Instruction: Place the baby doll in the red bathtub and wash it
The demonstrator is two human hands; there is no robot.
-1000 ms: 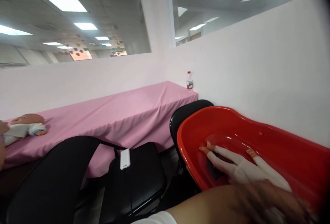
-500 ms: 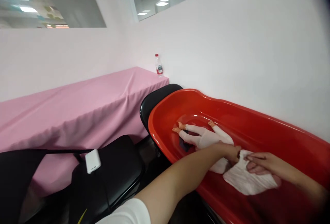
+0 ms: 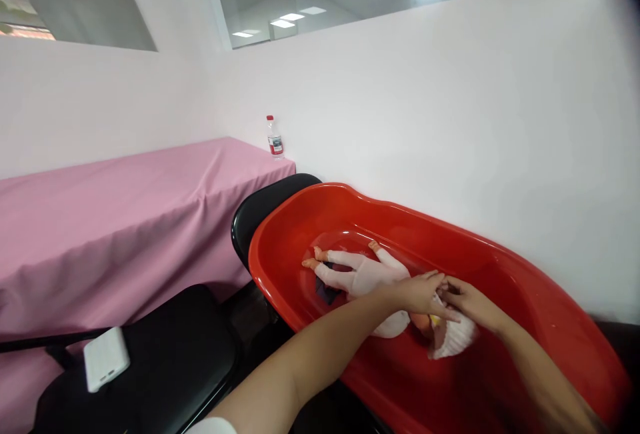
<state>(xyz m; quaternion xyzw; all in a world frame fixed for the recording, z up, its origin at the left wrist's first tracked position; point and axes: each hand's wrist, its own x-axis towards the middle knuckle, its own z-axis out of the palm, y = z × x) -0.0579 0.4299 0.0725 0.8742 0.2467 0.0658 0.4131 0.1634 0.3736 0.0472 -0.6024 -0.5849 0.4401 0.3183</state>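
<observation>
A baby doll (image 3: 360,274) in a pale suit lies in a red plastic baby tub (image 3: 380,217), feet toward the far end. A white cloth (image 3: 455,339) covers its head. My left hand (image 3: 423,293) rests on the doll near its neck, fingers curled against it. My right hand (image 3: 467,301) meets the left one and presses on the white cloth over the doll's head, fingers closed together.
The tub rests on black chairs (image 3: 265,204) beside a white partition wall. A pink-covered table (image 3: 125,207) stretches left, with a water bottle (image 3: 273,136) at its far corner. A white power bank (image 3: 106,367) lies on the near black chair (image 3: 170,361).
The view swung right and down onto the tub. The cloth, spread flat half a second ago, is now bunched over the doll's head, and both hands have come together there.
</observation>
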